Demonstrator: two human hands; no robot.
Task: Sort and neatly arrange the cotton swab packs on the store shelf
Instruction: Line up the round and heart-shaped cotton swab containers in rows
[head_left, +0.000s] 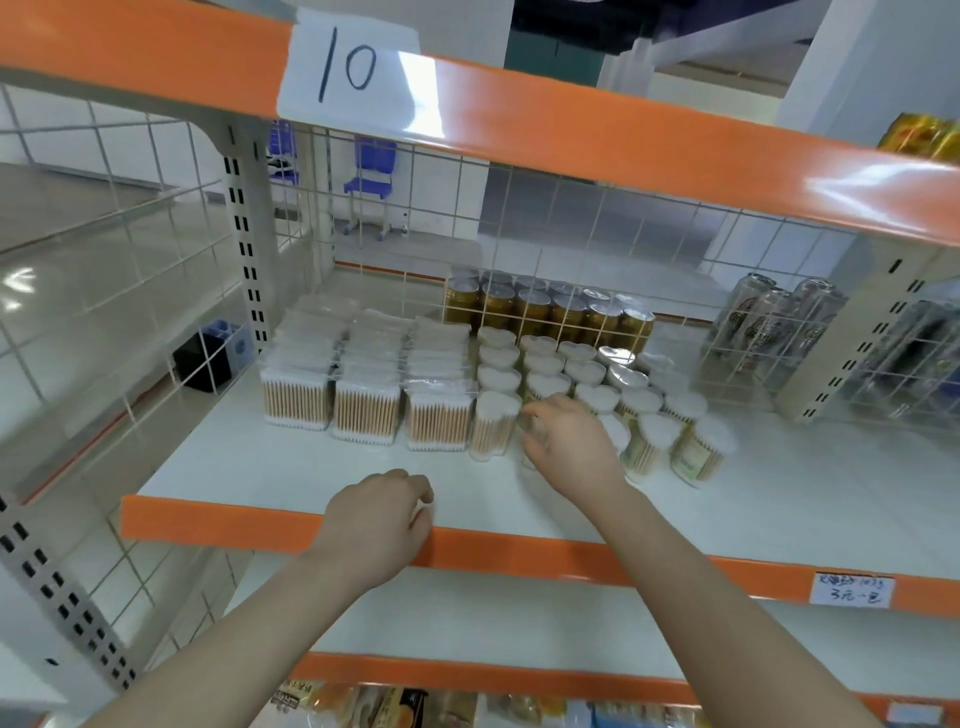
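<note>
Left hand (382, 519) rests loosely curled on the shelf's orange front edge (218, 522), holding nothing. Right hand (563, 441) reaches among heart-shaped cotton swab tubs (497, 423), apparently gripping one; square packs (366, 410) stand in rows leftward.

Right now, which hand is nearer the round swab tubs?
Right. The right hand reaches in among the round swab tubs, touching them; the left hand rests at the orange shelf edge, apart.

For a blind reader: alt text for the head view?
The right hand reaches among round cotton swab tubs on a white shelf, beside three rows of rectangular swab packs. The left hand rests on the shelf's orange edge.
</note>
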